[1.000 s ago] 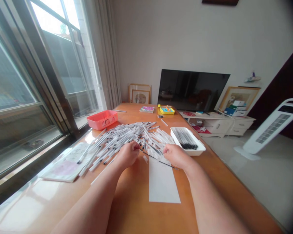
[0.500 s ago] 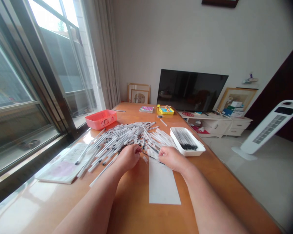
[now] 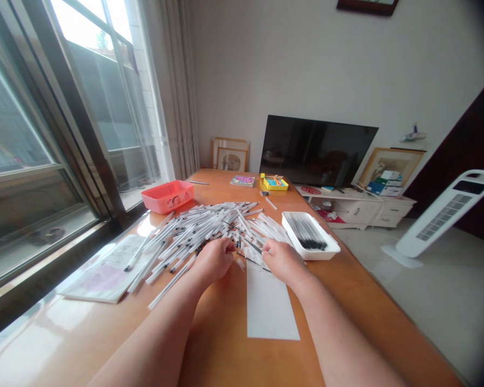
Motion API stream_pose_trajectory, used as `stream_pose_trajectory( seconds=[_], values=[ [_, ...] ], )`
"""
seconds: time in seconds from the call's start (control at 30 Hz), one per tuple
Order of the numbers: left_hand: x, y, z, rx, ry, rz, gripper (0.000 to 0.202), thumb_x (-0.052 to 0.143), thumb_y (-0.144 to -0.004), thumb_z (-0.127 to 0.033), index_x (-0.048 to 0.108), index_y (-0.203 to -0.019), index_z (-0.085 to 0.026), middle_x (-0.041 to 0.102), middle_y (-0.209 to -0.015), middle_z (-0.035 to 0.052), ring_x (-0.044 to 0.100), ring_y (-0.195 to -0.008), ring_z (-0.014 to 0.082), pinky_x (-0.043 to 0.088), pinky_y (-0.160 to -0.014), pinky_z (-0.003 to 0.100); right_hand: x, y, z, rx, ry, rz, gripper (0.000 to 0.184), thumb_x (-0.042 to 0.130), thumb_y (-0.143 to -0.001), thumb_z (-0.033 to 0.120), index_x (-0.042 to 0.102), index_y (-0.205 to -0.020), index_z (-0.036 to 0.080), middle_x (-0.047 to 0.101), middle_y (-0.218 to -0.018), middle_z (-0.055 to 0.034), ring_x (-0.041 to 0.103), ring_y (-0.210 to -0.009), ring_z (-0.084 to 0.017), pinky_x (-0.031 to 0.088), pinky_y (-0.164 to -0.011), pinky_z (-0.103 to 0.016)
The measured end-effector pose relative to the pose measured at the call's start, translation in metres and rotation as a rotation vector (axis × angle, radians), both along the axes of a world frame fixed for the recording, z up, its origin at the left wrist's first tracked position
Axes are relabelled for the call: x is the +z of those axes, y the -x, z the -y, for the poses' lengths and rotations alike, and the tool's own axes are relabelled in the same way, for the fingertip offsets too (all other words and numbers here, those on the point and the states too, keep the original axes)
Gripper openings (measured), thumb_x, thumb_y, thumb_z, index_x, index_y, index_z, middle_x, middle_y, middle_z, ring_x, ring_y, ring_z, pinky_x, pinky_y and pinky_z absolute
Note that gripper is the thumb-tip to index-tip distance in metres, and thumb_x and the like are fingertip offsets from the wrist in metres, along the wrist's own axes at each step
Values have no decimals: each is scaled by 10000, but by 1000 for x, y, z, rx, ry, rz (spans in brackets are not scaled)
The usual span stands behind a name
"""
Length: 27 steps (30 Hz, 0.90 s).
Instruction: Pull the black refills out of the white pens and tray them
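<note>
My left hand (image 3: pixel 218 259) is closed in a pinch at the near edge of a heap of pens (image 3: pixel 201 228) with whitish barrels and black ends. A thin dark stick like a pen refill (image 3: pixel 250 260) runs from its fingertips towards the right hand. My right hand (image 3: pixel 283 261) is also pinched, above the top of a white sheet (image 3: pixel 271 309). Another dark, slim stick reaches its fingertips from the heap; the fingers hide its end. Small clear pieces (image 3: pixel 241 264) lie between the hands.
A white box (image 3: pixel 331 251) of black-tipped pens stands right of the heap. At the back left is a red bin (image 3: pixel 167 198). A booklet (image 3: pixel 105 274) lies on the left, partly under pens. Farther back are a yellow box (image 3: pixel 275 184) and a colourful book (image 3: pixel 242 181).
Both hands stay pinched in nearly the same place. The right hand has shifted very slightly; the whole view has tilted a little.
</note>
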State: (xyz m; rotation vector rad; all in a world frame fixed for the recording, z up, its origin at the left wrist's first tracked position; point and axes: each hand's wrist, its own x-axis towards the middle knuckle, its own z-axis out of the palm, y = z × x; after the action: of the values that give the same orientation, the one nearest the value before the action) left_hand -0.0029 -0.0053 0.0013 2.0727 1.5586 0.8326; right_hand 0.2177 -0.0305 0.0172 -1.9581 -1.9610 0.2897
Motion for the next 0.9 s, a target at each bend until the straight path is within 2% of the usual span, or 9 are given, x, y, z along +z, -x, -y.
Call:
stream_pose_trajectory(
  seconds=[0.2, 0.43, 0.63, 0.73, 0.9],
  values=[
    [1, 0, 1, -7, 3, 4, 211, 529, -702, -99, 675, -785, -226, 689, -789, 26, 561, -708, 190, 335, -643, 276, 6, 0, 1, 15, 23, 16, 319, 487, -913, 253, 727, -1118, 291, 752, -1012, -64, 664, -954, -231, 401, -730, -276],
    [1, -1, 1, 9, -6, 15, 210, 519, -707, -97, 672, -778, -222, 683, -774, 22, 556, -702, 184, 330, -637, 269, 9, 1, 3, 36, 64, 33, 341, 485, -910, 239, 737, -1130, 307, 758, -1050, -74, 676, -999, -250, 426, -772, -294],
    [0, 1, -2, 18, -6, 31, 205, 522, -738, -126, 687, -795, -234, 703, -822, 22, 582, -729, 192, 348, -646, 273, 2, -8, -7, -76, 35, 88, 389, 450, -941, 273, 673, -1260, 274, 749, -1080, -112, 677, -1012, -266, 423, -770, -313],
    [2, 0, 0, 26, 13, 52, 195, 530, -741, -129, 691, -791, -226, 701, -813, 27, 583, -730, 192, 343, -637, 273, -1, -11, -12, -96, 50, 98, 363, 450, -951, 293, 683, -1228, 271, 750, -1074, -111, 681, -994, -261, 417, -751, -309],
    [7, -2, 3, 11, 13, 56, 185, 527, -732, -126, 678, -774, -224, 677, -763, 21, 559, -685, 183, 327, -617, 272, -5, -13, -14, -111, 64, 114, 284, 491, -937, 366, 736, -1034, 261, 757, -1008, -95, 684, -919, -255, 381, -667, -299]
  ],
)
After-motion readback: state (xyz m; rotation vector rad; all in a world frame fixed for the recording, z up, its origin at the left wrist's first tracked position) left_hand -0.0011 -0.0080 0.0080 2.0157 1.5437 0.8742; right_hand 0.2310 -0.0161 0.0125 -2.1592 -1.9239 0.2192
